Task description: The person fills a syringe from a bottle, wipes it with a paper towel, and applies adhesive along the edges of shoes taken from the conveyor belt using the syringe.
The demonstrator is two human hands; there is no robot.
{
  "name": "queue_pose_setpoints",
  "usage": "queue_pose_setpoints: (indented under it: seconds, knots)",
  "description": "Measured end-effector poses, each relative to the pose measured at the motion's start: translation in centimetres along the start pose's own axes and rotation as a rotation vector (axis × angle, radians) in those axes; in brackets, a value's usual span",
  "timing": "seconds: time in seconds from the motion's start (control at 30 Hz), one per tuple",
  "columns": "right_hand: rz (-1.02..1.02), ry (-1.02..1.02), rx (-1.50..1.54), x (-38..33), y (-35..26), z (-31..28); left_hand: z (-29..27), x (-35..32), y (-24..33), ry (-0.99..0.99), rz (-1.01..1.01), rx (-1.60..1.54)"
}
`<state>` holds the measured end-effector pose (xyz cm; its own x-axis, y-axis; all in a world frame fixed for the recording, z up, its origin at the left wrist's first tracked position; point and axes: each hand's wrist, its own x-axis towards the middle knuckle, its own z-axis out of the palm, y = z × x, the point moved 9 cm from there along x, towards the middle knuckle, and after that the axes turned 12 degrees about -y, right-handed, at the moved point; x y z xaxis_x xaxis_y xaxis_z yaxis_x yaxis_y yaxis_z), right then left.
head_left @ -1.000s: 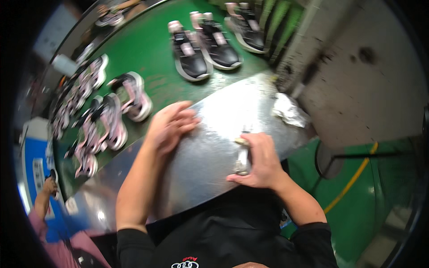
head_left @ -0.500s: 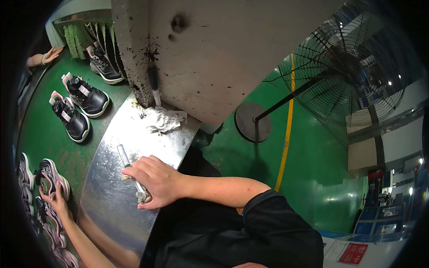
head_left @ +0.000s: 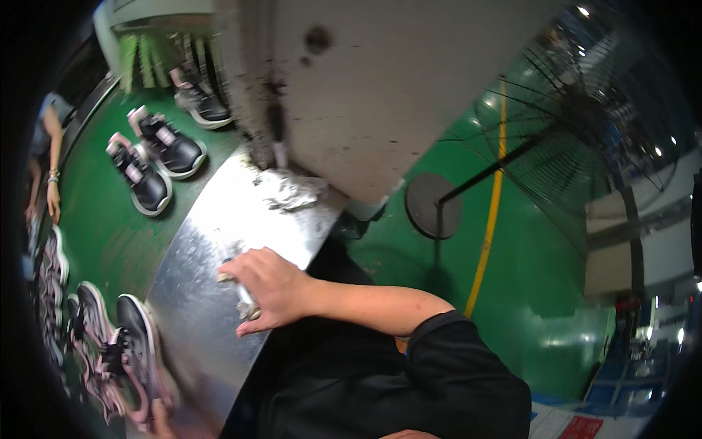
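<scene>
My right hand [head_left: 272, 289] is closed round a clear syringe [head_left: 245, 293], over the shiny metal plate [head_left: 194, 271]; its fingers cover most of the barrel, and a small crumpled scrap shows near the thumb. At the lower left, my left hand [head_left: 162, 423], blurred and partly cut off by the frame, holds the heel end of a black-and-pink sneaker [head_left: 139, 333]. That sneaker is tilted with its pale sole edge toward the plate. Another similar sneaker [head_left: 91, 307] is just left of it.
Two black sneakers [head_left: 172, 146] stand on the green surface [head_left: 102, 245]; another is by the green strip curtain [head_left: 146, 62]. A crumpled white cloth [head_left: 292, 192] lies below a grey machine housing [head_left: 365, 95]. A co-worker's arm [head_left: 53, 172] reaches in. Right stands a fan [head_left: 431, 205].
My left hand has moved down and right, bringing a sneaker up to the metal plate's edge. My right hand now covers more of the syringe. The view has shifted; the co-worker's arm reaches lower.
</scene>
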<state>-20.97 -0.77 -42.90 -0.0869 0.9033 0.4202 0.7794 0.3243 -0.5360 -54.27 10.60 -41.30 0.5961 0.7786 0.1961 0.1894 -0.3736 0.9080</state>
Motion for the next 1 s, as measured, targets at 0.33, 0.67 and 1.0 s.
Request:
queue_pose_setpoints:
  seconds: [0.33,0.67,1.0]
  knots:
    - [0.210,-0.265,0.180,-2.5,2.0,-1.3,0.9,1.8,-5.4,0.127,-0.203,-0.463]
    - [0.265,-0.402,0.193,-4.0,1.7,-2.1,2.9,10.4,-9.3,-0.120,-0.512,-0.291]
    - [0.371,-0.277,1.108,-1.4,-1.9,-2.1,5.9,8.7,0.7,-0.063,0.008,-1.026]
